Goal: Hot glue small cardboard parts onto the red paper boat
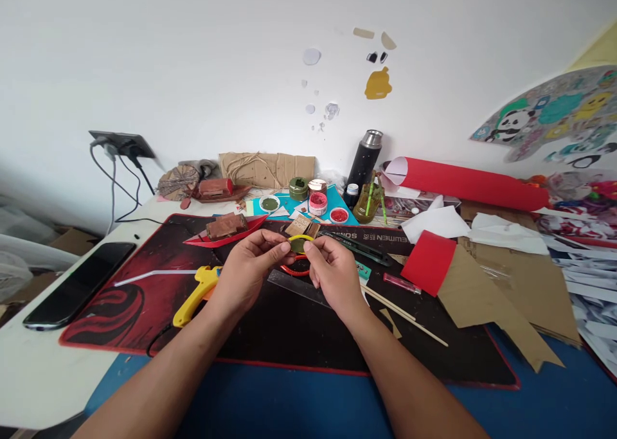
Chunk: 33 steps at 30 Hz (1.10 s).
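Note:
My left hand (254, 262) and my right hand (334, 270) meet above the mat, thumbs and fingertips pinched on a small dark green piece (299, 245) between them. A yellow curved edge (301, 237) shows along its top; whether it belongs to the piece, I cannot tell. Just below, a red-orange loop (295, 272), like a scissor handle, is partly hidden by the fingers. A yellow glue gun (198, 292) lies beside my left wrist. Under my hands is a clear ruler (294, 287). Wooden sticks (405, 312) lie to the right of my right hand.
The black-and-red mat (260, 336) covers the middle. Behind stand a red paper boat (226, 228), paint jars (299, 188) and a black thermos (365, 159). A phone (80, 285) lies left; cardboard (520, 278) and a red paper roll (475, 183) are right.

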Motion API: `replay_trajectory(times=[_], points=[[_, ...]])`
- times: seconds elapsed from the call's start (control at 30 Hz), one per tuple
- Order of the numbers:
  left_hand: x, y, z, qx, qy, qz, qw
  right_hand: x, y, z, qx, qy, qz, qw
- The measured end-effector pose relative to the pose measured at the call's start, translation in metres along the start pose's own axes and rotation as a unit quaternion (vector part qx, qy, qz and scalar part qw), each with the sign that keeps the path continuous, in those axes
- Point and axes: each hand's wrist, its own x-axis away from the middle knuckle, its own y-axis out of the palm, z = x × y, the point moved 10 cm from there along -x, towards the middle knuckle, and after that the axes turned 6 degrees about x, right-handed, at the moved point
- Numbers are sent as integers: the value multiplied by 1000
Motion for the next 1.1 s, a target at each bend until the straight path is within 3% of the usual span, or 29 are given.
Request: replay_trajectory(times=[0.57, 1.1], points=[[-1, -5, 4, -36, 35, 14, 999, 1, 0, 3, 64, -11, -7, 998], [4, -4, 20, -138, 79, 14, 987, -5, 5, 2, -16, 19, -76, 997]])
